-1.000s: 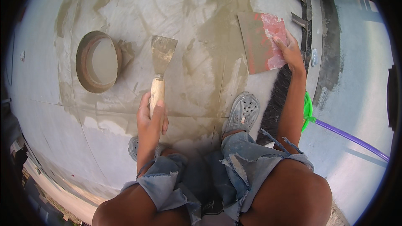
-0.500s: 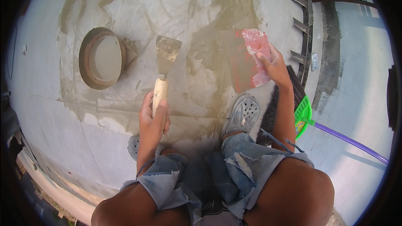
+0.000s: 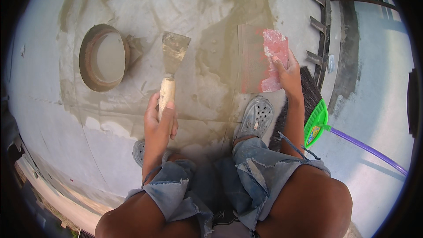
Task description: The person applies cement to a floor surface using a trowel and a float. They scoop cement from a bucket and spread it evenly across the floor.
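Observation:
My left hand (image 3: 160, 121) is closed round the wooden handle of a putty knife (image 3: 175, 53), whose smeared metal blade points away from me. In my right hand (image 3: 289, 76) I grip a wide red plastic spreader (image 3: 274, 44), thumb on top. Its left part is coated with grey-brown filler, and its right part is spotted white. Beneath both tools lies a pale floor (image 3: 176, 4) with damp, brownish patches of filler spread over it. To the left, a round bucket (image 3: 83, 64) holds smooth grey-brown mix.
Beside my right forearm lies a broom with dark bristles (image 3: 310, 89), a green head (image 3: 318, 121) and a purple handle (image 3: 370, 149). A dark metal frame with prongs (image 3: 325, 22) runs along the right. My grey clogs (image 3: 257, 117) stand on the floor.
The spreader has turned more upright and shifted slightly right. My left hand and the putty knife have moved a little away from me.

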Action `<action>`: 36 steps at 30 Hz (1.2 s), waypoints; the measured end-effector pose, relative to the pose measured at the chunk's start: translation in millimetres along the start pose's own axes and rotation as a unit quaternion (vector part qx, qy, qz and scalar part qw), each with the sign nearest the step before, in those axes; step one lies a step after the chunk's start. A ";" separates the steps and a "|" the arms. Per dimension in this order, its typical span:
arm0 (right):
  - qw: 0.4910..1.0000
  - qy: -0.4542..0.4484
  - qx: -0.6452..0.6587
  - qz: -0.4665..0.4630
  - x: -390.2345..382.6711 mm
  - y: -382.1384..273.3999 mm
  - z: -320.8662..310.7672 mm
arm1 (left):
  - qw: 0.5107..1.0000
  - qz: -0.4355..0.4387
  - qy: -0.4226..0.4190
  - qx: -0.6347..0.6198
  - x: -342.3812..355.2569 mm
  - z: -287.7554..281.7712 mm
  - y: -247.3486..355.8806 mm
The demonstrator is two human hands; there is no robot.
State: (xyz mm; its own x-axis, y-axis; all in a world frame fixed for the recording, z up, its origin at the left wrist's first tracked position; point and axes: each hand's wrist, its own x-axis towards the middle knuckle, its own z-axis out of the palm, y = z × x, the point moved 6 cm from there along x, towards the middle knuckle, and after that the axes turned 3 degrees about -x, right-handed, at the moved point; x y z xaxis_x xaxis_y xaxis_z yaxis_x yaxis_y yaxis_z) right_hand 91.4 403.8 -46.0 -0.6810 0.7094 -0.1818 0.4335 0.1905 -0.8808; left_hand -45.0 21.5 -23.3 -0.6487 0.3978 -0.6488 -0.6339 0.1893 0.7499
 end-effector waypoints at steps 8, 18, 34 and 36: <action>0.996 0.050 0.080 -0.005 31.4 -51.5 37.5 | 1.000 0.018 0.009 0.018 0.7 1.3 1.5; 0.993 0.025 -0.095 -0.064 6.4 -75.6 113.0 | 0.999 0.007 0.018 0.026 1.3 5.2 -2.1; 0.998 0.041 -0.043 -0.029 -45.6 -45.1 62.2 | 0.999 -0.014 -0.025 -0.017 3.4 7.6 3.9; 0.998 0.036 -0.042 -0.029 -47.2 -37.3 65.1 | 1.000 -0.028 -0.007 -0.011 -2.2 1.2 5.6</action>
State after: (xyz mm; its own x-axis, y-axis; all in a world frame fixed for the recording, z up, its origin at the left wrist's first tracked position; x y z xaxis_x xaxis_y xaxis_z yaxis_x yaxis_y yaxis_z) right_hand 68.9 319.0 -33.1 -0.6639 0.7416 -0.0963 0.4439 0.2872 -0.8488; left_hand -46.7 22.8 -17.5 -0.6066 0.3994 -0.6874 -0.6780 0.1916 0.7096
